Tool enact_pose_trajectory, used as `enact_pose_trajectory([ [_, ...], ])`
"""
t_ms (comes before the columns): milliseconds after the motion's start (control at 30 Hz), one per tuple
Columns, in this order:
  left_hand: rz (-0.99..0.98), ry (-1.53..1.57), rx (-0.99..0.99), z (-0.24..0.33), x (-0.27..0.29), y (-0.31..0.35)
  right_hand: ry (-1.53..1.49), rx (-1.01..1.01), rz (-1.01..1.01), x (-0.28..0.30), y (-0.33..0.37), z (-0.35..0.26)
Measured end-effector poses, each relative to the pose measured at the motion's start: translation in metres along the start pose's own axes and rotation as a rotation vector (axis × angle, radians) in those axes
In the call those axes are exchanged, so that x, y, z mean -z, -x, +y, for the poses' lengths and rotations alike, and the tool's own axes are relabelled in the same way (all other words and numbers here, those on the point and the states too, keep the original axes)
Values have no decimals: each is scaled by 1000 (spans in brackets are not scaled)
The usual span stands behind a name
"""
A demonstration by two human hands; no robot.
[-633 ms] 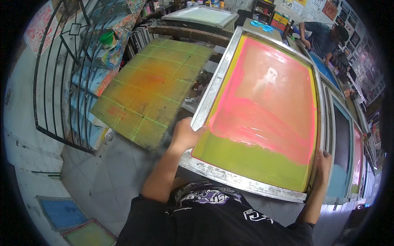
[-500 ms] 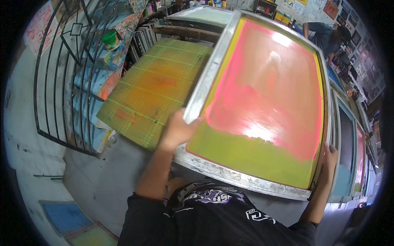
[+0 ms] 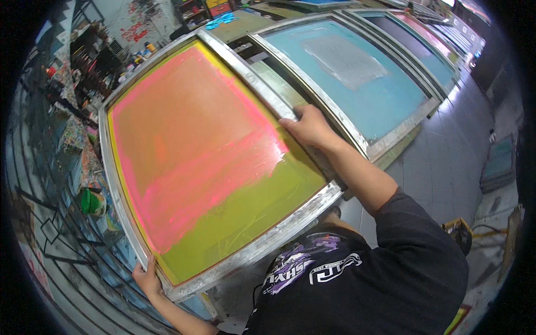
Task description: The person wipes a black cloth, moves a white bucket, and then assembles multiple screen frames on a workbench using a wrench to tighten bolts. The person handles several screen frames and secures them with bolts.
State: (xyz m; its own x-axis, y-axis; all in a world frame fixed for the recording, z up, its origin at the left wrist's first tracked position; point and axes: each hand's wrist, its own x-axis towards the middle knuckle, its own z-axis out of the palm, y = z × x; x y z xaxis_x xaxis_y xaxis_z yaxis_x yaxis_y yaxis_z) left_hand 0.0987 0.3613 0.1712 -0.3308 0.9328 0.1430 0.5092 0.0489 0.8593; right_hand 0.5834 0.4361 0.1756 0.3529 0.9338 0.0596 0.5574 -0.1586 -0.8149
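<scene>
A large silk screen [image 3: 192, 139] with a silver metal frame is held tilted in front of me. Bright pink ink covers most of its mesh, over an olive-yellow strip along the near side. My left hand [image 3: 146, 277] grips the frame at its near left corner, thumb on top and the other fingers partly hidden. My right hand [image 3: 310, 127] is wrapped round the right rail, fingers mostly out of sight beneath. Just right of that hand, a second silk screen [image 3: 357, 89] with blue mesh and a grey patch lies on the worktable.
More framed screens [image 3: 416, 53] stretch along the table to the far right. Black metal railings [image 3: 56, 229] and a green bucket [image 3: 92, 202] are at the left. Light blue cloth [image 3: 221, 20] lies on the table's far part. Grey tiled floor [image 3: 419, 162] runs along the right.
My view has swung to the right, bringing the blue screen nearer the middle. The pink-inked screen stays in both hands and is now turned and tilted differently.
</scene>
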Motion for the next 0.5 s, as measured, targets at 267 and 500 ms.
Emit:
enact_pose_trajectory([
  [267,-159,-26,81,-82,52,-101,56,-65,136,-93,4,-57],
  [500,-108,29,-10,-41,24,-103,-24,-140,58,-81,-10,-51],
])
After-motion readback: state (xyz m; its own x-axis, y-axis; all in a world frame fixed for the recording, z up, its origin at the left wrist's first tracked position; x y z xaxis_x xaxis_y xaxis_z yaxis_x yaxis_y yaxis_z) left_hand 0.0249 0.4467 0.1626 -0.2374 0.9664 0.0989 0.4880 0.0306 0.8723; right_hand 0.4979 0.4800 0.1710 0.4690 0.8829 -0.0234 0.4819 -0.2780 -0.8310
